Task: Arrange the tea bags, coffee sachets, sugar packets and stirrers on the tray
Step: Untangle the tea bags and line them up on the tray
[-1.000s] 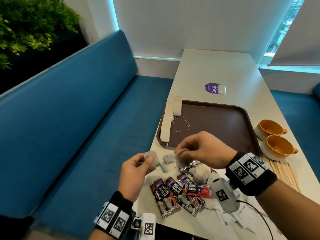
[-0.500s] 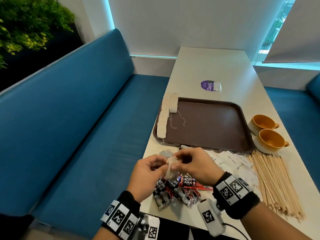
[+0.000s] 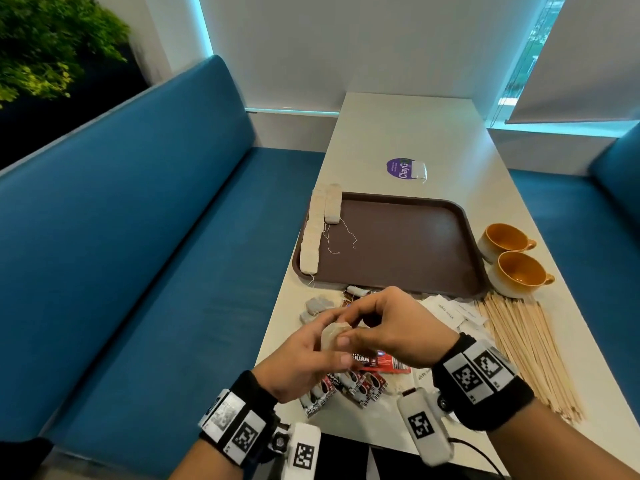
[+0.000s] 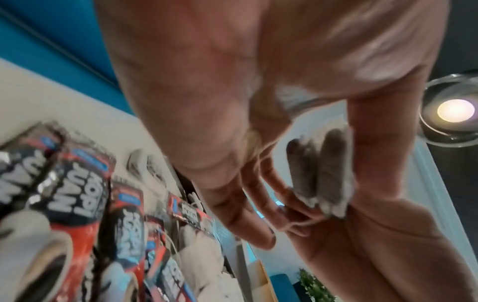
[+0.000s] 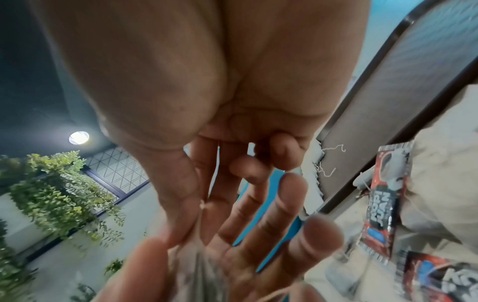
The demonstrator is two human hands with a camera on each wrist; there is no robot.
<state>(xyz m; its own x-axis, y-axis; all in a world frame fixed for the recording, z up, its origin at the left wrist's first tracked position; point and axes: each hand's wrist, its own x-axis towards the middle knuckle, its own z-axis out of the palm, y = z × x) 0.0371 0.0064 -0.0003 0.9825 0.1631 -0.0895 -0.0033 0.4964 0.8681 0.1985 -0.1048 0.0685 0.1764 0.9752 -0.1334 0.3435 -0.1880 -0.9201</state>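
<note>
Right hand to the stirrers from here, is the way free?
Probably yes, once freed: the right hand pinches a tea bag together with the left hand. The stirrers lie uncovered beside its wrist, nothing between.

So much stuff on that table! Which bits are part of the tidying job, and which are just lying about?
Part of the job:
tea bag held by both hands
tea bags on tray
tray
coffee sachets
sugar packets
stirrers

Just lying about:
two orange cups
purple sticker

Head looks down; wrist views share sachets [image 4: 85, 183].
</note>
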